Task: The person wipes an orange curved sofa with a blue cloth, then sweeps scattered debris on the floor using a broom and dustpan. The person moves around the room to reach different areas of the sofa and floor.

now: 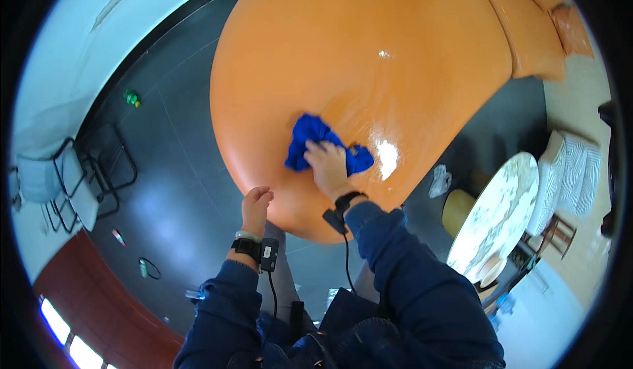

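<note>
A large orange surface with a glossy finish (356,72), rounded at its near end, fills the middle of the head view. On it lies a crumpled blue cloth (309,132), pressed down under my right hand (328,166), whose fingers rest bent on the fabric. Streaky, shiny marks show on the surface around the cloth. My left hand (255,208) is raised near the rounded edge at the lower left, fingers curled loosely, with no object visible in it. Both wrists carry black straps with small cabled devices.
Black-framed chairs (81,186) stand at the left on dark floor tiles, with a green bottle (132,98) beyond. At the right are a marble-patterned oval table (499,216), a yellow stool (456,212) and a clear plastic bag (440,181). Orange seating (531,28) adjoins at the upper right.
</note>
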A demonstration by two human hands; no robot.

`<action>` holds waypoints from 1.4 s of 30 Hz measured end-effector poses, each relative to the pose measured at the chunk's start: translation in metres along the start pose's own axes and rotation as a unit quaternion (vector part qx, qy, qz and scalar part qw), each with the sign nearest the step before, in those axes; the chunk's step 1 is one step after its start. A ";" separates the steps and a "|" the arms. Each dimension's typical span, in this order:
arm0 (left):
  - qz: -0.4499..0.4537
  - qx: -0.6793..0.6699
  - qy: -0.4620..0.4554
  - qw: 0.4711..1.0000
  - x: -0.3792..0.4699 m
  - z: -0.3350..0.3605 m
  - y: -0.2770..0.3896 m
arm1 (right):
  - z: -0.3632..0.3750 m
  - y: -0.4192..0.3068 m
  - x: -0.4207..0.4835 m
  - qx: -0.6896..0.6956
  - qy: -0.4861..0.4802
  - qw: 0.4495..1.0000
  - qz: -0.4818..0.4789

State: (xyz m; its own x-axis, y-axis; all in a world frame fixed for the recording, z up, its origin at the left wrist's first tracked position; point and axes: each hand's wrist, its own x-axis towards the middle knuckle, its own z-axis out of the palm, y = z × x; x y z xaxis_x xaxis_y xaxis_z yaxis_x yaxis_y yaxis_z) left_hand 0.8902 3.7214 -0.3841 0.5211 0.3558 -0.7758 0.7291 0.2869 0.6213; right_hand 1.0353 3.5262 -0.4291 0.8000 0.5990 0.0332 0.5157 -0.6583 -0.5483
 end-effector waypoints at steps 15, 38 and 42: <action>0.051 0.254 -0.206 0.944 0.023 -0.109 0.075 | 0.040 -0.165 -0.166 0.125 -0.155 0.904 0.379; 0.051 0.395 -0.287 0.871 0.146 -0.272 0.256 | 0.141 -0.311 -0.009 0.157 0.304 0.687 0.641; 0.093 0.424 -0.255 0.864 0.182 -0.270 0.318 | 0.106 -0.286 0.066 0.150 0.380 0.662 0.629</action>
State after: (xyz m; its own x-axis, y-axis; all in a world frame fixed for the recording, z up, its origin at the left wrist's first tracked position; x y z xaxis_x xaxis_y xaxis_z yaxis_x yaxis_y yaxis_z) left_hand 1.0972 4.1172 -0.2983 0.6342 -0.1738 -0.7534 0.5628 -0.5644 0.6039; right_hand 0.9079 3.8023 -0.3587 0.5204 -0.8137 -0.2589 -0.6975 -0.2302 -0.6786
